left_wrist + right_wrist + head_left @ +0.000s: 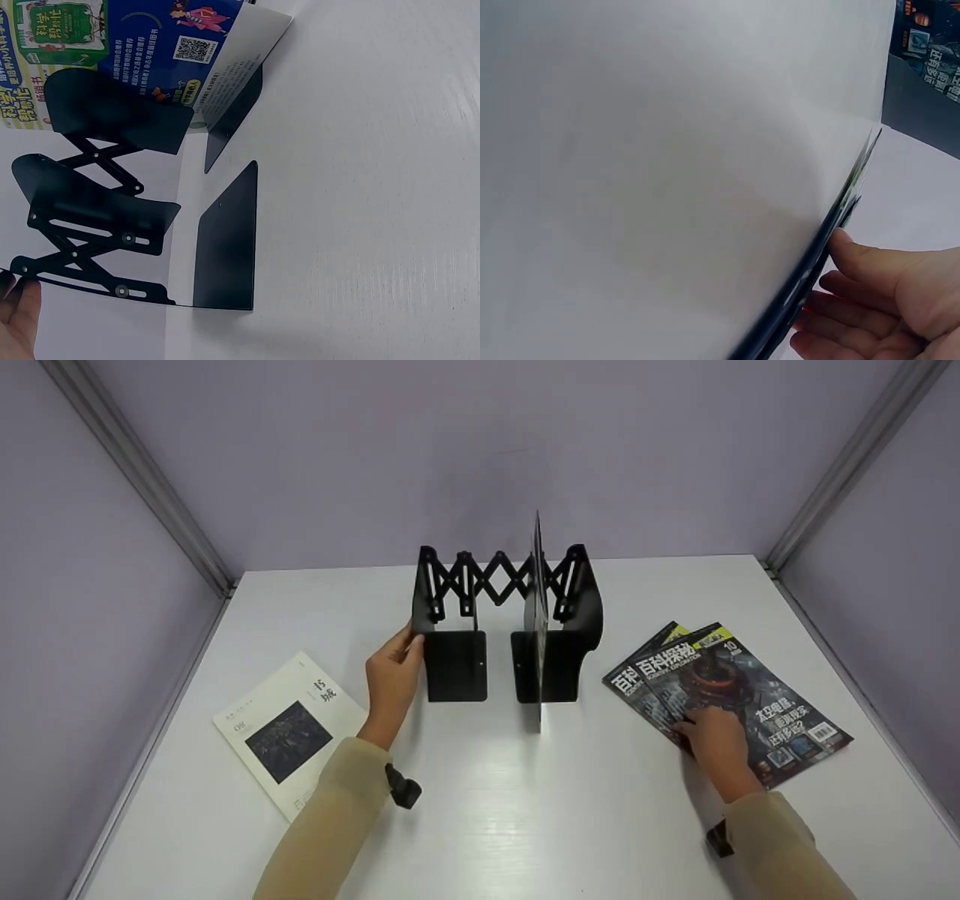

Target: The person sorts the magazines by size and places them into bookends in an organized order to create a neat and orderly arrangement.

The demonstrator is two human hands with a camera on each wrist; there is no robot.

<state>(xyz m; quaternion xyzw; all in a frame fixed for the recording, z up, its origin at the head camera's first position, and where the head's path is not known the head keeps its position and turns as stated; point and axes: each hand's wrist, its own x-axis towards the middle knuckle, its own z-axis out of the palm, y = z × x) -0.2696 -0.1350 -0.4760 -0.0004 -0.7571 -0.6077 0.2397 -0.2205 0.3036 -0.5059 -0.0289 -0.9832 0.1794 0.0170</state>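
A black expandable bookend (457, 667) with scissor links stands at the back middle. My left hand (395, 667) grips its left end plate between thumb and fingers. Inside the right end, one thin magazine (538, 645) stands upright; its blue and yellow back (142, 45) shows in the left wrist view. Two dark magazines (780, 705) lie overlapping on the right, one partly covered. My right hand (716, 746) is at their near left edge, with loosely bent fingers. In the right wrist view the thumb (855, 251) touches the stacked edges (799, 281).
A cream booklet (262, 712) with a dark square picture lies flat at the left, partly behind my left forearm. The white table (480, 825) meets pale walls (337, 457) at the back and both sides, with metal posts in the corners.
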